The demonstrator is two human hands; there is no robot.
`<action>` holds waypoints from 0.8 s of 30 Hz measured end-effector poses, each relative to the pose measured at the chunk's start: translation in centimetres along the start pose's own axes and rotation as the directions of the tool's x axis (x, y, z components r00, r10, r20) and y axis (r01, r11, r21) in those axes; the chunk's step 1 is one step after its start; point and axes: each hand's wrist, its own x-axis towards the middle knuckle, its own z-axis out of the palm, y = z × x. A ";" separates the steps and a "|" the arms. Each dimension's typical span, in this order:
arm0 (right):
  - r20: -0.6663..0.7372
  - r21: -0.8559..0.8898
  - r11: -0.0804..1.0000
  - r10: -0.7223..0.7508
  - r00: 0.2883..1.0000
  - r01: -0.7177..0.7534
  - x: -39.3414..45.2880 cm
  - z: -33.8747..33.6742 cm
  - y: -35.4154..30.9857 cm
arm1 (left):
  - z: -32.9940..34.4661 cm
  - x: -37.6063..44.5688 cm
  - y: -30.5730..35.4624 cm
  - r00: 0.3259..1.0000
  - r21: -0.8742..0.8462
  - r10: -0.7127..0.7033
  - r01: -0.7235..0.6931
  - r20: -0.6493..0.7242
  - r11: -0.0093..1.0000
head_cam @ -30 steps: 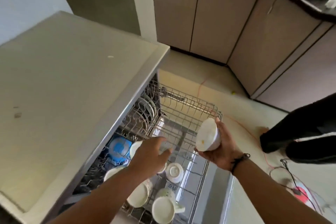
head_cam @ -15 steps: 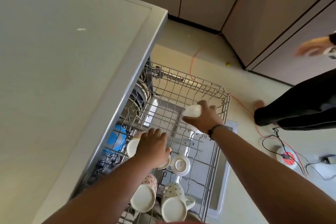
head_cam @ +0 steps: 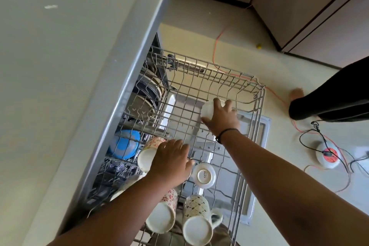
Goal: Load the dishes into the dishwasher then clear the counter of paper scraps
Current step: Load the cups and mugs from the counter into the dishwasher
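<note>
- The right hand (head_cam: 220, 118) curls its fingers over a small white bowl (head_cam: 207, 109) and holds it down in the far part of the pulled-out upper rack (head_cam: 259, 106), near the far rail; whether the bowl already rests on the wires cannot be told.
- The left hand (head_cam: 171, 163) lies with curled fingers on a floral mug (head_cam: 148, 153) at the rack's near left; its palm hides how firmly it grips.
- Just right of that hand an upturned white bowl (head_cam: 205, 174) sits on the wires, and two more mugs (head_cam: 196, 223) lie nearer the camera.
- Below, the lower rack holds plates (head_cam: 148, 94) and a blue bowl (head_cam: 124, 145).
- Risk, as a judgement: if the white bowl is let go between tines instead of against them, it could tip or roll on the open wires and knock its neighbours.
- An orange cable (head_cam: 216, 46) runs across the floor beside the open door; a step back could catch it.
- Paper scraps are not in view, so that step looks untouched.
</note>
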 end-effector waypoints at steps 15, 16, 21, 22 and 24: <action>-0.088 0.094 0.969 -0.220 0.972 0.228 -6.4 -3.5 7.0 | 0.3 -3.6 1.4 0.999 0.134 0.038 -0.033 -0.035 0.990; -0.113 0.087 0.964 -0.242 0.964 0.252 -7.3 -3.7 8.0 | 0.4 -4.3 2.2 0.998 0.117 0.025 -0.018 -0.062 0.993; -0.122 0.051 0.922 -0.375 0.919 0.383 -10.9 -3.4 12.8 | 2.8 -7.9 7.4 0.989 0.039 -0.063 0.069 -0.137 0.997; -0.105 0.047 0.909 -0.408 0.907 0.414 -11.4 -3.3 13.4 | 3.4 -8.8 8.6 0.986 0.011 -0.083 0.086 -0.144 0.996; -0.067 0.016 0.876 -0.481 0.874 0.483 -12.3 -3.1 14.4 | 4.4 -10.1 11.3 0.985 -0.014 -0.116 0.115 -0.130 0.993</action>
